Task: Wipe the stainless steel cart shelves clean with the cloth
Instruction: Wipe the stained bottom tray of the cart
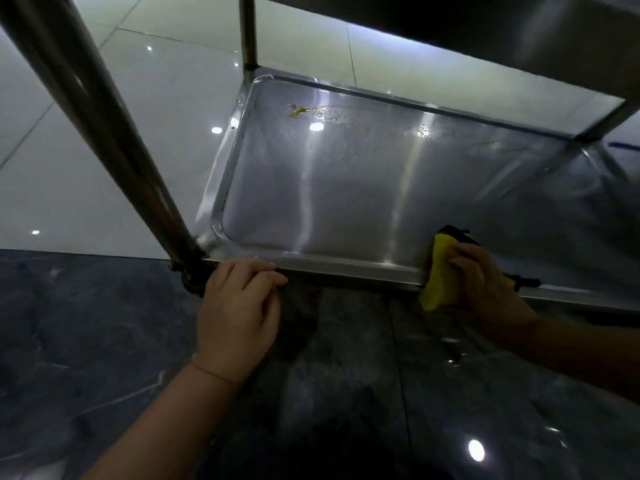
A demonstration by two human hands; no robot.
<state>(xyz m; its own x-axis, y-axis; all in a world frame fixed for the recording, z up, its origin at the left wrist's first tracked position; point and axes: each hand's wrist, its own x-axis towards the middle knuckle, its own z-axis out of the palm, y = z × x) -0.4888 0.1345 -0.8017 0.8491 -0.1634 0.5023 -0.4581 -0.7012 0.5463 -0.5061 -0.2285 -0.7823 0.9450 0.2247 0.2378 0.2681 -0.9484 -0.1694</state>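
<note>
The bottom shelf (346,188) of the stainless steel cart fills the middle of the view. A yellow-green smear (301,110) lies near its far edge, with wet spots (423,130) to the right. My right hand (485,282) grips a yellow cloth (438,271) with a dark backing, pressed over the shelf's near rim. My left hand (239,306) rests on the near rim beside the front left post, fingers curled over the edge.
The front left post (104,126) slants across the upper left. A rear post (248,29) stands at the far corner. The upper shelf (519,32) overhangs at top right. Pale tiles lie beyond the cart, dark marble tiles (104,341) under me.
</note>
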